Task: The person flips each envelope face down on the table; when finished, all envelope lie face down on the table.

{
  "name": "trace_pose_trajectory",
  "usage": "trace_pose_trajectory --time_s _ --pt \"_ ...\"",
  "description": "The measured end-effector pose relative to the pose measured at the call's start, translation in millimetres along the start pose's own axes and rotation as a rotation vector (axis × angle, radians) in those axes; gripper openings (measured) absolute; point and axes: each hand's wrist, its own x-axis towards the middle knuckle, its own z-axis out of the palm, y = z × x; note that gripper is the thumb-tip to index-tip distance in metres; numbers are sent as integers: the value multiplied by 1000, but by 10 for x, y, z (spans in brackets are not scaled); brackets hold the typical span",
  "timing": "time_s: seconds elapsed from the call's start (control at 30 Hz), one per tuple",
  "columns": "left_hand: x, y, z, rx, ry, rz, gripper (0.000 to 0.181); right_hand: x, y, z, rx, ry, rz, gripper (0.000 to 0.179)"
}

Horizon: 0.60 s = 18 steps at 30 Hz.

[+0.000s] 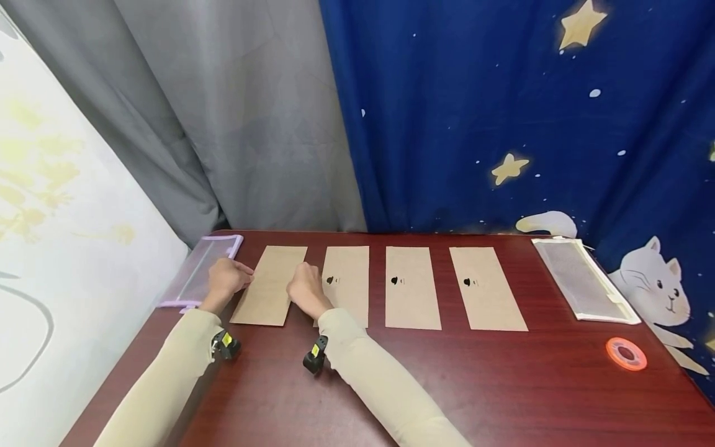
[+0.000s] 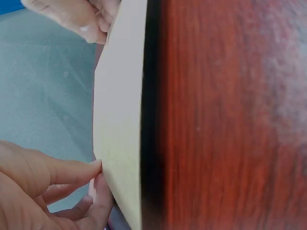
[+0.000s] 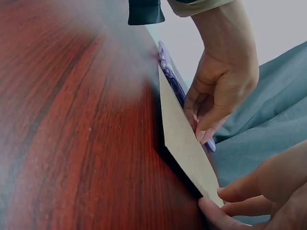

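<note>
Both hands are on the leftmost kraft paper bag, a flat tan rectangle whose upper face shows no print. My left hand pinches its left edge between thumb and fingertips, seen closely in the left wrist view. On the opposite edge my right hand pinches with thumb and fingers, as the right wrist view shows. A dark shadow runs under the bag's near edge. Just right of it lies a second paper bag with a black hat print, partly covered by my right hand.
Two more hat-printed paper bags continue the row rightward. A purple-edged mesh zip pouch lies at the left, a white-edged one at the right. An orange tape roll sits near the right edge. Curtains hang behind the table.
</note>
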Motion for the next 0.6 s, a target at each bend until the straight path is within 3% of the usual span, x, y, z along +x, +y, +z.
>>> trace_pose_trajectory --time_s 0.13,0.3,0.43,0.6 --pt "-11 4 4 95 31 34 14 -15 -33 7 -51 12 -9 42" --pt "-47 8 23 123 60 59 14 -81 -22 -28 -34 -8 -44 46" --pt "-89 43 10 110 74 36 21 -147 13 -154 54 -12 -43 54" --pt "-182 266 -10 27 89 63 32 -133 131 -500 121 9 -36 54"
